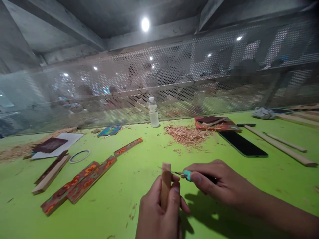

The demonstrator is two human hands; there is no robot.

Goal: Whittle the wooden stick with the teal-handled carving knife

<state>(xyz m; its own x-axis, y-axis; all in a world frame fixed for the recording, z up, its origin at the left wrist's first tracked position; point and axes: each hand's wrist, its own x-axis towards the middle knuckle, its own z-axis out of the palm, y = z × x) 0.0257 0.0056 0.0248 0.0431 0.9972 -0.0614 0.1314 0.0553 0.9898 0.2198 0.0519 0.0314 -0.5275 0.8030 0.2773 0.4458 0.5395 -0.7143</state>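
My left hand (155, 210) is closed round a small wooden block (165, 187), held upright with its top end sticking out above the fingers. In my right hand (220, 184) is a craft knife (187, 175) with a teal handle, gripped between thumb and fingers. Its thin blade points left and lies level across the upper part of the block; whether it cuts into the wood I cannot tell. Both hands are over the green tabletop (119, 192). The palm side of the right hand is hidden.
Painted wooden strips (87, 181), plain wooden strips (51, 174) and a tape roll (79, 156) lie left. Ahead are a wood-shavings pile (186, 136) and a bottle (153, 114). A phone (243, 144) and hammer (281, 146) lie right. Perforated mesh (171, 79) borders the back.
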